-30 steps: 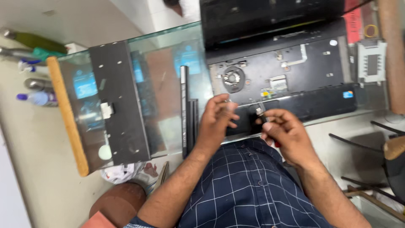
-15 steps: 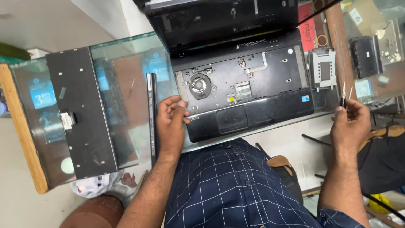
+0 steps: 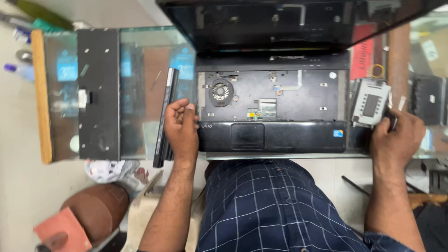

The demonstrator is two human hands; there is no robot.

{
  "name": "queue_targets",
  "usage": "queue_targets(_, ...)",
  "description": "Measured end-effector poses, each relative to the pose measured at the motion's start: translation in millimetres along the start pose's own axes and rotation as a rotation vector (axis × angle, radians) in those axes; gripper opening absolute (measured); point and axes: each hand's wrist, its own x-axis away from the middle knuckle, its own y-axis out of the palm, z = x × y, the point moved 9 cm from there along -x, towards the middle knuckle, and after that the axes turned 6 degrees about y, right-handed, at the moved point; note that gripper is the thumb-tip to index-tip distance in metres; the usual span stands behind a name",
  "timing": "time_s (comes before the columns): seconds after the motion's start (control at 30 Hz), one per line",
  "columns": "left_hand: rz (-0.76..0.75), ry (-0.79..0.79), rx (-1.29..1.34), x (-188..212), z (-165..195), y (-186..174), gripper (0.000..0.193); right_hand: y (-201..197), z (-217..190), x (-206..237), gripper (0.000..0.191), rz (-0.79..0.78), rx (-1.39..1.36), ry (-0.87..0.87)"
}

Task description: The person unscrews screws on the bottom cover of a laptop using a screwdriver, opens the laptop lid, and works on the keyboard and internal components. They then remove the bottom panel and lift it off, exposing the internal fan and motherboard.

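Note:
A black laptop [image 3: 273, 137] lies open on a glass table [image 3: 144, 70] with its keyboard removed, so the fan [image 3: 220, 90] and the board show. My left hand [image 3: 181, 128] curls around the left front corner of the laptop base. My right hand [image 3: 396, 137] is off the laptop's right side, closed on a thin tool [image 3: 391, 114] whose light tips stick up by a silver drive bracket [image 3: 371, 102]. The lid [image 3: 261, 23] stands open at the far side.
A black keyboard panel [image 3: 98, 93] lies face down on the left of the glass, and a long black strip [image 3: 165, 116] lies beside my left hand. Bottles [image 3: 18, 70] stand on the floor at far left. A brown stool [image 3: 95, 210] is below the table.
My right hand left the palm rest, swung out to the right with the thin tool, and now sits by the silver bracket. My left hand stayed at the laptop's left corner.

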Motion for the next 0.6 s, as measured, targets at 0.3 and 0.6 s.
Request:
queue_targets(0.3, 0.102, 0.100, -0.197, 20, -4, -9, 0.026, 18, 47, -5, 0.014, -0.202, -0.328, 0.328)
queue_targets(0.6, -0.040, 0.036, -0.289, 4, -1, -4, 0.031, 35, 48, 10, 0.023, -0.203, -0.079, 0.163)
